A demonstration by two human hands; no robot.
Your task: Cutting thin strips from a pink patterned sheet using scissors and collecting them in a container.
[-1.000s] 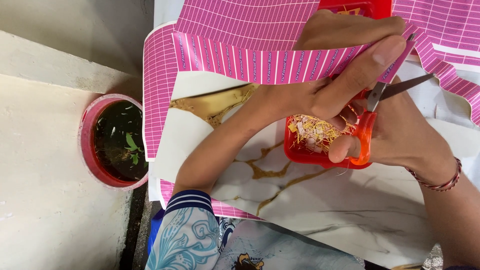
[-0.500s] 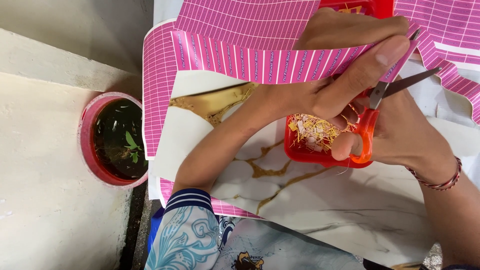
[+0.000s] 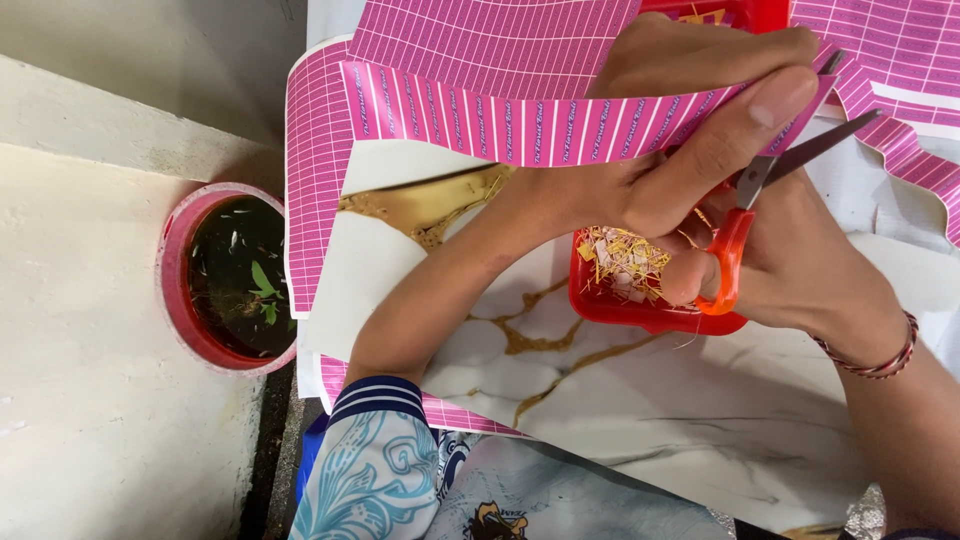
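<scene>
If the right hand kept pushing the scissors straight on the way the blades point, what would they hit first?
The right hand aims the orange-handled scissors up and to the right. The blades already meet the pink printed strip held by the left hand; beyond it more pink sheet, though depth is unclear.

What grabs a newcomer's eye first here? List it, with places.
The bright pink gridded paper strip stretches across the top, held by the left hand at centre. Just right of it, the right hand works orange-handled scissors with blades open at the strip's edge. Below sits a red plastic tray of paper snippets on the white and gold marbled sheet; a round red-rimmed pot stands far left.
</scene>
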